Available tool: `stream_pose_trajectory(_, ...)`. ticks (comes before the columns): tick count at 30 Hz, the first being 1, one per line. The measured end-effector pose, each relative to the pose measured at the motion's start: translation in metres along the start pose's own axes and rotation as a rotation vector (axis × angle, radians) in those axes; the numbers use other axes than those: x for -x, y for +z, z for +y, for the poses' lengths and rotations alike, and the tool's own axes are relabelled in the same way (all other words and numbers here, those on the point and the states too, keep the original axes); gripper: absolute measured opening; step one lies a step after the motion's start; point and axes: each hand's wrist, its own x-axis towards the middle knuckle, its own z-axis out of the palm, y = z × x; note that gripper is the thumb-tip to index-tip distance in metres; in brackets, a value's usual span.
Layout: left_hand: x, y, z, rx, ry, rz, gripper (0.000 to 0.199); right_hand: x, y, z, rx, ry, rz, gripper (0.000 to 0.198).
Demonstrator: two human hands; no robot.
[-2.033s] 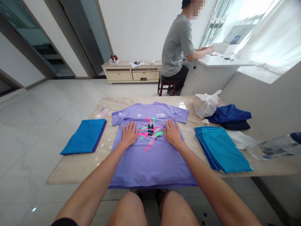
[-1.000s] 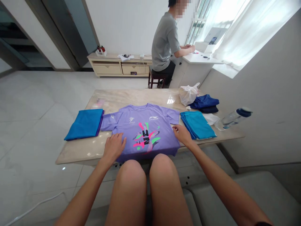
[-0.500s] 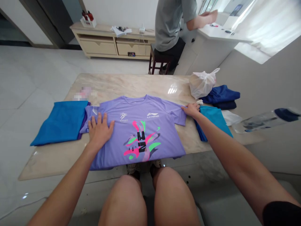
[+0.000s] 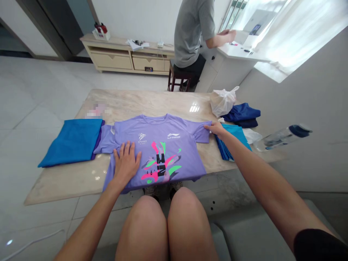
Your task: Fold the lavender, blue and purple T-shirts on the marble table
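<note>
A purple T-shirt (image 4: 152, 134) lies face up on the marble-topped table (image 4: 125, 98), its collar toward the far side and its hem over the near edge. White logos and a bright pink, green and black print mark its front. My left hand (image 4: 126, 161) rests flat on the shirt's left side, fingers spread. At the right, my right hand (image 4: 217, 129) pinches the end of the sleeve between thumb and fingers. Left of the shirt is a folded blue garment (image 4: 72, 141), with purple cloth under it. Beside my right hand lies a folded turquoise garment (image 4: 237, 136).
A white plastic bag (image 4: 224, 101) and dark blue clothes (image 4: 241, 113) sit at the table's right end, near a clear bottle (image 4: 282, 137) with a blue lid. Beyond the table, a person (image 4: 190, 40) sits on a stool by a white counter (image 4: 244, 52).
My left hand has slid from near the left sleeve toward the shirt's middle and closer to me. My right hand still holds the right sleeve, which looks straighter. The view has shifted slightly.
</note>
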Motion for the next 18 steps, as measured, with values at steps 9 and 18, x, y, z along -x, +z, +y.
stream_pose_trajectory(9,0.014,0.000,0.011,0.054,-0.015,0.033,0.068,0.034,0.000,-0.060,0.592,-0.191,0.099,0.032)
stream_pose_trajectory(18,0.014,-0.003,0.013,0.078,-0.016,0.050,0.066,0.068,0.065,-0.175,0.322,-0.393,-0.237,0.043)
